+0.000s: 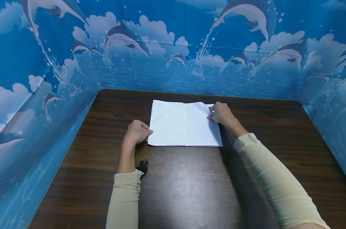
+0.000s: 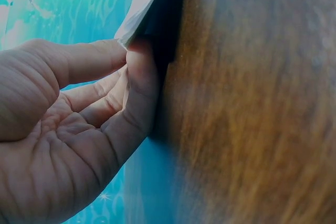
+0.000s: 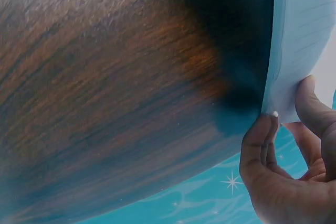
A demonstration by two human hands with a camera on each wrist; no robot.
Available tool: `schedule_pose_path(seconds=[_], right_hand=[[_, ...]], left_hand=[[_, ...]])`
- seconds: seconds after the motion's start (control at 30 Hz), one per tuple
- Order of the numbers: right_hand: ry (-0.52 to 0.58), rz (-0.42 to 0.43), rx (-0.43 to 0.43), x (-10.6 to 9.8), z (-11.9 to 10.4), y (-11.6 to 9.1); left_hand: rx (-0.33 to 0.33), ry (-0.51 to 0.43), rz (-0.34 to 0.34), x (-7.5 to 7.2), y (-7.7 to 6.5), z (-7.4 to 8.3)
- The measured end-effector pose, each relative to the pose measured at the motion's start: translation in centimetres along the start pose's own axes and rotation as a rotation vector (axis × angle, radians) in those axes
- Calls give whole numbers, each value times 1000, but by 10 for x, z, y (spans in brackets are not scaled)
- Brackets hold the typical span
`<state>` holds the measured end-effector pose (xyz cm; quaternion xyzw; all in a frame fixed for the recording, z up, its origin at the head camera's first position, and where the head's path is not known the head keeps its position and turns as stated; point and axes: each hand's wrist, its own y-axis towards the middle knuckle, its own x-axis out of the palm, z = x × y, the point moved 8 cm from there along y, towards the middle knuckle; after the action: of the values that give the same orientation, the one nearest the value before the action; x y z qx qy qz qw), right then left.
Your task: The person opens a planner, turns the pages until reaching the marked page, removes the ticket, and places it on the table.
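Note:
An open notebook [image 1: 170, 124] with blank ruled pages lies on the dark wooden table. My left hand [image 1: 137, 132] pinches its left edge near the lower corner; the left wrist view shows the thumb above and a finger below the paper [image 2: 140, 11]. At the upper right corner is my right hand [image 1: 222, 113], holding the notebook there. Seen from the right wrist, the thumb presses on the ruled page [image 3: 304, 30], while other fingers [image 3: 257, 140] reach the outer edge. The right page bulges up slightly near its top.
The brown table [image 1: 184, 184] reaches well past the notebook on all sides. A blue backdrop [image 1: 161, 76] printed with dolphins and clouds surrounds its back and sides. A small black device [image 1: 143, 165] sits at the left wrist. Pale sleeves [image 1: 124, 197] cover both forearms.

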<state>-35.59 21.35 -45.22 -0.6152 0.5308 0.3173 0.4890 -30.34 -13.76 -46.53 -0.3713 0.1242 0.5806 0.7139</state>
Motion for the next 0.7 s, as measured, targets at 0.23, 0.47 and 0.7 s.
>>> schedule_pose_path(seconds=[0.23,0.47,0.7], right_hand=[[120,14,63,0,8,-3],[214,21,157,0,21,-5],[212,6,166,0,25,-4]], left_hand=[[-2,5,2,0,0,0],[-10,0,-2,0,-1,0],[-23,5,-12,0,0,-1]])
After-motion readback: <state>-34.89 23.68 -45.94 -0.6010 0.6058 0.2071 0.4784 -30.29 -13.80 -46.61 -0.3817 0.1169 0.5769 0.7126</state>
